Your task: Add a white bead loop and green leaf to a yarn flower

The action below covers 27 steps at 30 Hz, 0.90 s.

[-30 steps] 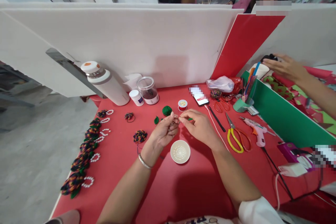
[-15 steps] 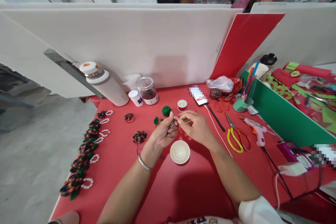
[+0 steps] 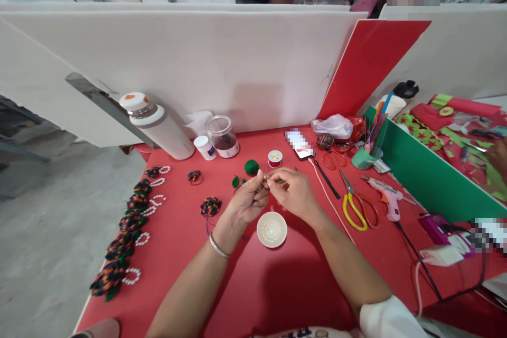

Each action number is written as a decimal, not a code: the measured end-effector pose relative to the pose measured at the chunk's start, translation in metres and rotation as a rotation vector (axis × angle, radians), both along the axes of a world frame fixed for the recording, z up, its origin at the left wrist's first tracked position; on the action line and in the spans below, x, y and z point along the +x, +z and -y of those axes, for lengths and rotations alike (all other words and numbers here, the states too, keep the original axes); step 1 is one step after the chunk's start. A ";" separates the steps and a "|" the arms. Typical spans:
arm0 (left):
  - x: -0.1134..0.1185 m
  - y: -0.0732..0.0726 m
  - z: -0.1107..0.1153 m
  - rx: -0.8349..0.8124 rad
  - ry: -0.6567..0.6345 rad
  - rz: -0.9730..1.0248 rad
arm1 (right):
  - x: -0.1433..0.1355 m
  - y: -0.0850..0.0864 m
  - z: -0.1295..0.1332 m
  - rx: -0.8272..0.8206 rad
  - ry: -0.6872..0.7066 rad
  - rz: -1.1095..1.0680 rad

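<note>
The step in hand looks like fine two-handed work on a small, pale beaded piece (image 3: 260, 188), held above the red, smooth-topped counter (image 3: 170, 222), just beyond the round cream bowl (image 3: 271, 244) of tiny white beads (image 3: 271, 230). The next move seems to call for a steady left grasp and precise right fingertips. The left hand (image 3: 247, 199) is partly curled, thumb and fingers grasping the piece; the right hand (image 3: 296, 193) is narrowly closed, pinching its near end. Any thread there is too fine to make out.

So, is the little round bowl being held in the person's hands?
No, the bowl sits on the red table, apart from the left hand and right hand.
</note>
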State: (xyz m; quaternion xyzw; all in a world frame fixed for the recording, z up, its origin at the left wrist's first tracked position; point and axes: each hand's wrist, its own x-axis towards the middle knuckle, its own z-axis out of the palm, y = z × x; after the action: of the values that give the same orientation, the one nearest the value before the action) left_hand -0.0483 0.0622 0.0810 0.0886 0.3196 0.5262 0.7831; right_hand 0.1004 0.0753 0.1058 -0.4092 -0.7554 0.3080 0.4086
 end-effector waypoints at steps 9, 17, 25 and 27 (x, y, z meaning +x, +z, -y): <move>0.001 -0.002 0.001 0.043 -0.003 -0.049 | -0.002 -0.003 0.000 0.029 -0.030 0.017; 0.002 -0.004 0.000 0.089 0.017 -0.096 | -0.004 -0.015 -0.002 0.169 -0.066 0.141; 0.003 -0.007 0.000 0.018 0.128 -0.169 | -0.007 -0.023 0.006 0.349 -0.117 0.489; 0.003 -0.009 0.000 0.021 0.144 -0.188 | -0.007 -0.024 0.006 0.375 -0.120 0.540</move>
State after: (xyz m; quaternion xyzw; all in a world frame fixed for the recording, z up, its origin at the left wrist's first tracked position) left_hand -0.0450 0.0625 0.0724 0.1224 0.3915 0.5737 0.7090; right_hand 0.0929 0.0696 0.0814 -0.4374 -0.8545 0.0197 0.2793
